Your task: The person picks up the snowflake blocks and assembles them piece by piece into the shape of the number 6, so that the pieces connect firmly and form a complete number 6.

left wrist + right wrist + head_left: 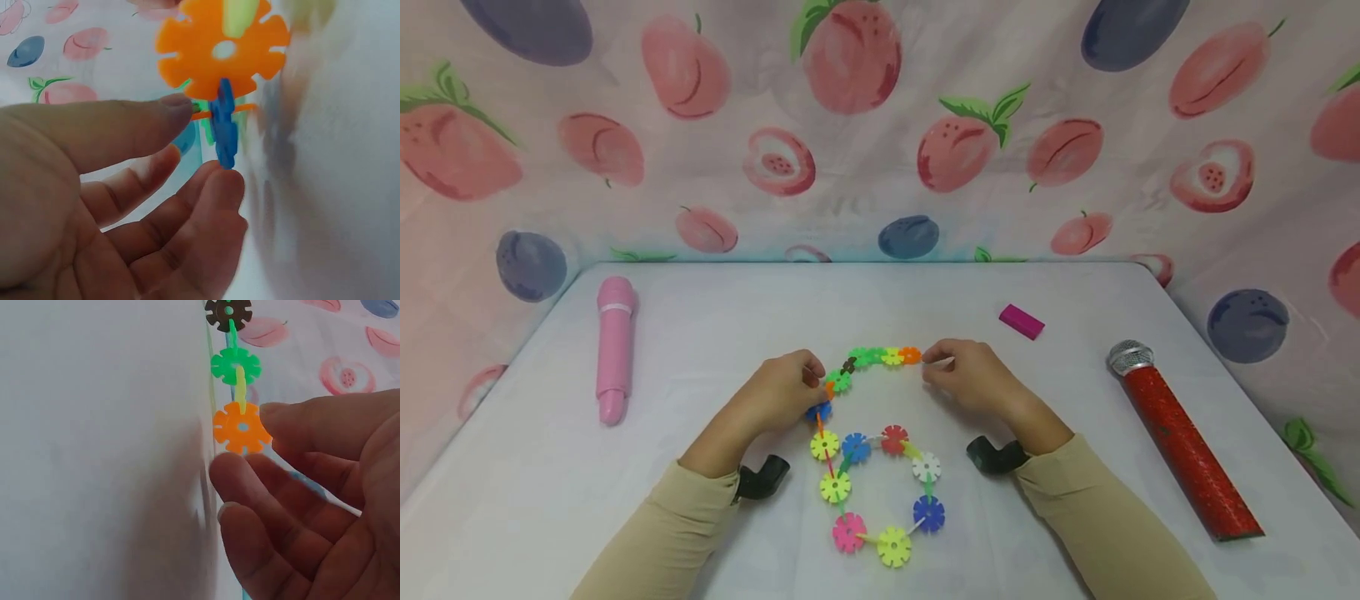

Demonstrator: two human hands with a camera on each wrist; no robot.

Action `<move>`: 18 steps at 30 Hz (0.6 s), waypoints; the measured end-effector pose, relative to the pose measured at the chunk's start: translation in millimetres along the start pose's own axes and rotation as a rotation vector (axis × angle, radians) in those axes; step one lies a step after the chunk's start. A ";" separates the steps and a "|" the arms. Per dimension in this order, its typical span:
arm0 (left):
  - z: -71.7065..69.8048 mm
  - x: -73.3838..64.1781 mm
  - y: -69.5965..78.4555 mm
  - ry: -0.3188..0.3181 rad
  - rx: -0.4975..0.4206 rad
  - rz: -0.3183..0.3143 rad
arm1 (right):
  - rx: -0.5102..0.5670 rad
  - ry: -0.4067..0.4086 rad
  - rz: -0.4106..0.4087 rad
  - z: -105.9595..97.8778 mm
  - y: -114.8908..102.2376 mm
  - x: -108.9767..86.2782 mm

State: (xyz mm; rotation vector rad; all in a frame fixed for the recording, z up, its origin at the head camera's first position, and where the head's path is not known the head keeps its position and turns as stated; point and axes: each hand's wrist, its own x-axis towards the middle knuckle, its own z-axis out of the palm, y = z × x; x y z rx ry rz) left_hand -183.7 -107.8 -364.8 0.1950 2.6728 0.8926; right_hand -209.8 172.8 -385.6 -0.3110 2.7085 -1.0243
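Observation:
A chain of coloured plastic snowflake discs [893, 547] lies on the white table in the shape of a figure six, its notched pieces slotted together. My left hand [780, 390] is at the chain's left side, with thumb and fingertips pinching around a blue disc [224, 128] beside an orange disc [187, 47]. At the upper right end, my right hand [970, 375] holds the edge of the last orange disc [242, 428] between thumb and fingertip. Green, yellow and dark brown discs lead leftward from it. The closed loop sits lower, between my forearms.
A pink microphone [615, 350] lies at the left and a red glittery microphone [1187, 450] at the right. Toward the back right is a small magenta block [1022, 322]. Black wrist mounts [763, 477] stick out from both sleeves. A fruit-patterned cloth [850, 167] hangs behind the table [722, 300].

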 end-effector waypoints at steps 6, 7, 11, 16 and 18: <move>0.6 1.7 0.6 -0.026 0.005 0.000 | 0.010 -0.010 -0.023 -2.5 6.4 -0.2; 1.1 1.9 0.6 -0.033 0.004 0.002 | 0.019 -0.021 -0.021 -1.9 7.8 -1.2; 2.6 1.5 0.8 -0.047 0.006 0.010 | 0.040 -0.033 -0.012 1.5 11.8 -4.8; 1.7 1.0 1.3 -0.035 0.013 0.022 | 0.043 -0.021 -0.028 1.6 12.2 -5.1; 1.1 0.8 1.2 -0.039 0.018 0.024 | 0.041 -0.030 -0.031 0.7 11.9 -4.6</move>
